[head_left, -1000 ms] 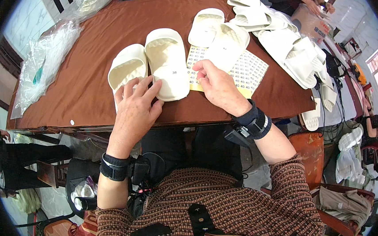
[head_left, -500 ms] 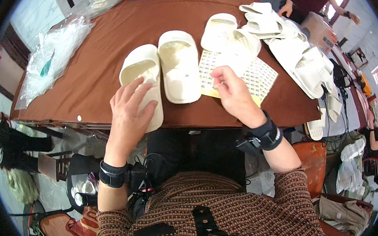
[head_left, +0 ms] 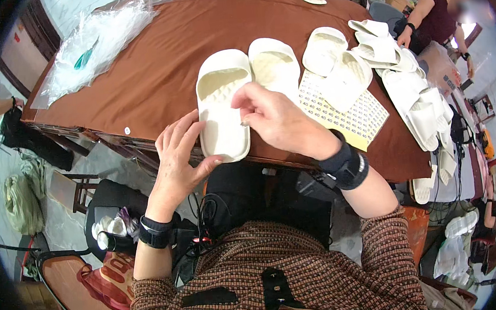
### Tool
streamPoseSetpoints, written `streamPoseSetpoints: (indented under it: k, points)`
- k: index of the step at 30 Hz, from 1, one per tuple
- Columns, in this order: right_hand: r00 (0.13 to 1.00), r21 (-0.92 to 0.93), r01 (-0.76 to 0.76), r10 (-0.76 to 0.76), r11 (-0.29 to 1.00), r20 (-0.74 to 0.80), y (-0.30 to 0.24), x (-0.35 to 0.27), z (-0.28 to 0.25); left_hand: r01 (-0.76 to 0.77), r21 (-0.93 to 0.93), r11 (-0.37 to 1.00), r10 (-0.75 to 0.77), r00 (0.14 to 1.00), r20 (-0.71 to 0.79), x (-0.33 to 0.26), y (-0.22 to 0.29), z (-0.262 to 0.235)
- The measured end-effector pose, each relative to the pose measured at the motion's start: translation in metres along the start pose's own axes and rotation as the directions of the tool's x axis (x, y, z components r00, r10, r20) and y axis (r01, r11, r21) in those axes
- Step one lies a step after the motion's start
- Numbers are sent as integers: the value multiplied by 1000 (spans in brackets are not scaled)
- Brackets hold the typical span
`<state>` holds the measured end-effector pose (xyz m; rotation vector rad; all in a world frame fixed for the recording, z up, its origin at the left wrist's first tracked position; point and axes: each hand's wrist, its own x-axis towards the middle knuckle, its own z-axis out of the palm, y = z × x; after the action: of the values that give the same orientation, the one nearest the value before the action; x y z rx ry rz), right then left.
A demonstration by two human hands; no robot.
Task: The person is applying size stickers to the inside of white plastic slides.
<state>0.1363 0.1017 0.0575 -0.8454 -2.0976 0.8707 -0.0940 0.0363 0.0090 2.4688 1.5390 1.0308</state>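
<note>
A white slide slipper (head_left: 220,125) lies at the table's front edge, toe pointing away. My left hand (head_left: 177,155) holds it by the rim, fingers along its left side and thumb at the heel. Over the insole's right side, my right hand (head_left: 277,120) is closed in a pinch on a small label sticker (head_left: 244,124), close above the surface. The matching slipper (head_left: 276,65) is just to the right, its heel partly hidden behind my right hand. Sheets of number stickers (head_left: 350,115) are spread beyond my right wrist, partly under another pair of white slippers (head_left: 326,50).
More white slippers (head_left: 409,98) are heaped along the table's right side. Clear plastic bags (head_left: 102,44) lie at the far left of the brown tablecloth (head_left: 154,75). A co-worker (head_left: 435,12) stands at the far right. A chair (head_left: 65,280) is at lower left.
My right hand has moved left from above the sticker sheets to the left slipper. That slipper now lies straighter, my left hand at its rim. The view has shifted.
</note>
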Motion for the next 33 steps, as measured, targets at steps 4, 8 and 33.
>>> streamPoseSetpoints:
  k: [4, 8, 33]
  points:
    - [997, -134, 50, -41, 990, 67, 3, 16, 14, -28, 9, 1000, 28, 999, 22, -1, -3, 1]
    - [993, -268, 89, -63, 959, 102, 8, 22, 22, -24, 43, 999, 23, 999, 33, -2, 0, -1]
    - [996, -197, -54, 68, 979, 65, 29, 30, 22, -71, 97, 993, 62, 994, 92, 21, 22, -1]
